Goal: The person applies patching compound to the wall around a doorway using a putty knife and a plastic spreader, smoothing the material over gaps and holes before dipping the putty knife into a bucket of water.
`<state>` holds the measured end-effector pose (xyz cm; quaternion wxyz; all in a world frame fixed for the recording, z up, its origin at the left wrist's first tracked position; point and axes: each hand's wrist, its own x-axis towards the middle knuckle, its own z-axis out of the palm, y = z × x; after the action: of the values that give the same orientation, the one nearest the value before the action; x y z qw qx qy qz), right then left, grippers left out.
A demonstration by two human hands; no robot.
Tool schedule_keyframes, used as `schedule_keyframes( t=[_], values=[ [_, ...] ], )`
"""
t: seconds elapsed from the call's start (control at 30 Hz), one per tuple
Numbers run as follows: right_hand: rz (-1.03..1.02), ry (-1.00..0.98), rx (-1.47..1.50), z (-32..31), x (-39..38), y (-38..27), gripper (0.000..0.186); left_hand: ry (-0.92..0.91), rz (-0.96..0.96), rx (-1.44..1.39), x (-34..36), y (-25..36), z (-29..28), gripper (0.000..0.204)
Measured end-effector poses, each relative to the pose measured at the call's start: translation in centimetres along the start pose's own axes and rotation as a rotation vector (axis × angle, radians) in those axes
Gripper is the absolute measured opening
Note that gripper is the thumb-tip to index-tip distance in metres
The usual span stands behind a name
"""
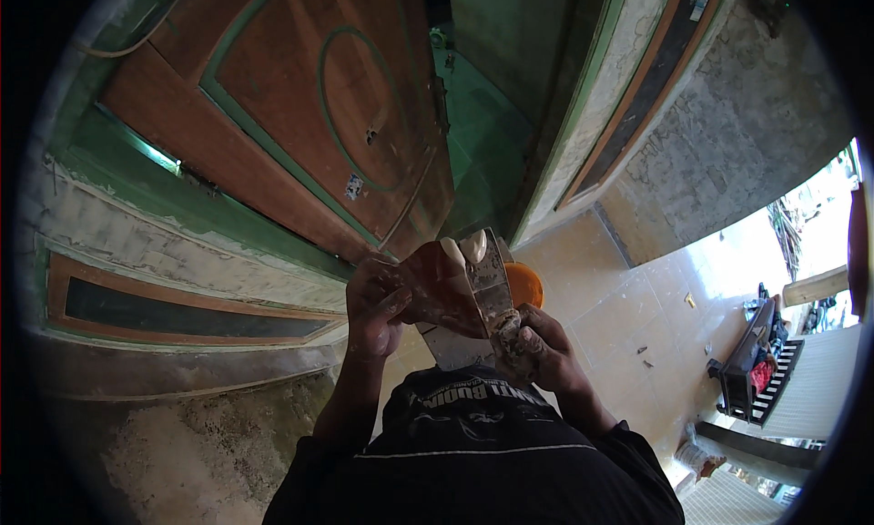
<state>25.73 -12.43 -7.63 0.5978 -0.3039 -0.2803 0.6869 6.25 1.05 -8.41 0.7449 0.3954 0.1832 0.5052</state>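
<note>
Gripping brown sheet (444, 293) in left fingers (393, 303), scraper (490, 279) in right fingers (535, 332); orange container (527, 285), partly hidden

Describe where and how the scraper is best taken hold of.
Probably by its handle, from the person's right, where the right hand grips it: the wide, flat blade extends away from the body, leaving the handle nearest.

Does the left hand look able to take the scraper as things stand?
Probably not freely: the left hand is holding the brown piece, which lies between it and the scraper, and the right hand grips the scraper's handle. The left hand would likely need freeing first.
</note>
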Motion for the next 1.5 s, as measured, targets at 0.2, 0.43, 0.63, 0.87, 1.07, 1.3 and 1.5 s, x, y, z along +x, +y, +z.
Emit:
schedule_keyframes(
  t=[0.2, 0.43, 0.63, 0.87, 1.07, 1.3, 1.5],
  values=[
    [-0.054, 0.016, -0.115, 0.9, 0.0, -0.5, 0.033, 0.056, 0.014, -0.01, 0.0, 0.1, -0.3, 0.03],
    [-0.066, 0.014, -0.035, 0.1, 0.8, 0.5, 0.026, 0.069, 0.04, -0.048, -0.7, 0.6, -2.4, 0.028],
    [-0.005, -0.032, 0.15, -0.7, 1.2, 0.4, 0.026, 0.091, 0.003, -0.427, 0.0, 5.0, -0.5, 0.023],
    [0.029, -0.041, 0.121, -1.6, 3.3, 1.6, 0.025, 0.343, 0.358, -0.318, -0.8, 12.8, -3.2, 0.029],
    [0.054, 0.029, 0.086, -1.3, 4.4, 1.7, 0.03, 0.469, 0.571, -0.438, -2.2, 17.4, -4.8, 0.025],
    [0.116, 0.125, 0.067, -0.6, 5.4, 1.0, 0.028, 0.548, 0.791, -0.396, -3.2, 19.4, -3.9, 0.022],
    [0.206, 0.028, 0.054, 0.3, 6.3, -0.1, 0.027, 0.479, 1.071, -0.323, -4.2, 20.2, -5.1, 0.022]
  ],
)
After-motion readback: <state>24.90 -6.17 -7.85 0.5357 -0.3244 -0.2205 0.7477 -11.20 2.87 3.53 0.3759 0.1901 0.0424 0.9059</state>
